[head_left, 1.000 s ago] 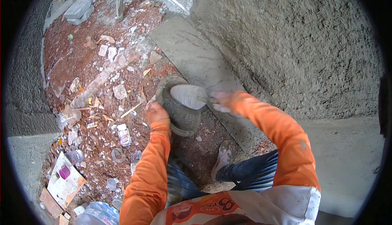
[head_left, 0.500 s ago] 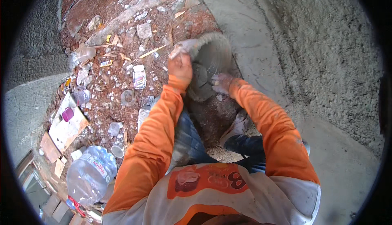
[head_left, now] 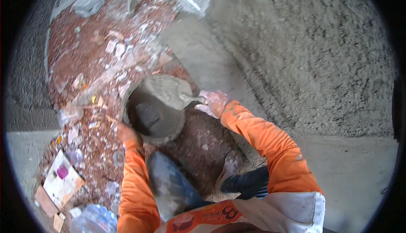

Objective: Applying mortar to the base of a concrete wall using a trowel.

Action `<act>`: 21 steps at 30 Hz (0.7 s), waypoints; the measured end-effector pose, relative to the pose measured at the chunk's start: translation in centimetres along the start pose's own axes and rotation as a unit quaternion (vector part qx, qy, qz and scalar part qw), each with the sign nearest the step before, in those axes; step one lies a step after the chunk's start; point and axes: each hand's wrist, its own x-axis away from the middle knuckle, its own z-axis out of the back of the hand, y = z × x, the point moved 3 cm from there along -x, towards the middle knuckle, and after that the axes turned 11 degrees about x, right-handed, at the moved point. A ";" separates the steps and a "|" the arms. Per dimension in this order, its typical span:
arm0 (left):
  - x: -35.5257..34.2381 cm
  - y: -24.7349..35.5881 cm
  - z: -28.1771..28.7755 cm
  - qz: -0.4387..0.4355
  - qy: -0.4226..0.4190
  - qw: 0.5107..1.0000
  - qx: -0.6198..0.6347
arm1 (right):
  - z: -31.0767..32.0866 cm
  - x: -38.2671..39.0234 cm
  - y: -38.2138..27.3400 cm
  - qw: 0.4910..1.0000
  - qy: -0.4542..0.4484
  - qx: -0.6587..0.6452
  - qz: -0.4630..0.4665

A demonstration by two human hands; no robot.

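A bucket (head_left: 171,127) with grey, mortar-smeared walls is tilted in front of me, its dark mouth showing a little grey material inside. My left hand (head_left: 128,135) grips its left side, with the fingers partly hidden and a bit blurred. My right hand (head_left: 212,103), coated in pale mortar, is closed round the handle of a trowel (head_left: 185,99). The trowel's blade lies over the bucket's far rim beneath a heap of wet grey mortar (head_left: 167,90).
Red soil with rubble (head_left: 114,49) spreads ahead and left. A smooth grey strip (head_left: 203,51) borders the rough mortar-covered wall (head_left: 308,55) on the right. A clear plastic bottle (head_left: 95,219), a white board (head_left: 63,180) and a purple cup (head_left: 62,172) lie at lower left.
The bucket and both hands have shifted left in view. My right hand has come out of the bucket's mouth to its right, and the mortar-laden trowel now shows over the rim.
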 end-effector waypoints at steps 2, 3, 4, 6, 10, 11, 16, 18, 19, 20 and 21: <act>0.3 -0.1 -0.4 -0.026 0.036 0.998 0.044 | 4.1 -0.2 1.0 0.994 -0.068 -0.090 0.011; 0.9 0.1 -0.5 -0.021 0.059 0.995 0.080 | 5.9 -0.6 1.5 0.982 -0.108 -0.150 0.038; 1.4 0.4 -0.7 -0.002 0.066 0.991 0.115 | 8.0 -1.1 2.6 0.972 -0.166 -0.150 0.066; 2.3 1.5 -1.0 0.046 0.070 0.979 0.185 | 11.5 -1.6 6.0 0.905 -0.211 -0.359 -0.079; 3.0 4.1 -1.4 0.077 0.065 0.968 0.228 | 20.2 -4.6 14.1 0.923 0.034 -0.242 -0.296; 3.0 4.5 -1.6 0.088 0.060 0.962 0.253 | 22.2 -4.5 15.7 0.892 0.186 -0.254 -0.323; 3.3 6.6 -3.2 0.043 0.049 0.979 0.193 | 22.2 -3.5 19.9 0.838 0.370 -0.369 -0.159; 3.5 7.5 -3.9 0.029 0.049 0.978 0.202 | 17.5 -6.1 20.4 0.894 0.243 -0.335 -0.173; 3.7 7.9 -4.2 0.014 0.048 0.980 0.195 | 14.3 -8.1 20.7 0.925 0.157 -0.245 -0.244; 3.7 8.3 -4.5 0.000 0.051 0.979 0.195 | 11.6 -10.8 20.5 0.970 0.078 -0.095 -0.209; 3.8 8.7 -4.7 -0.014 0.054 0.979 0.197 | 8.7 -13.0 20.8 0.969 0.013 0.020 -0.245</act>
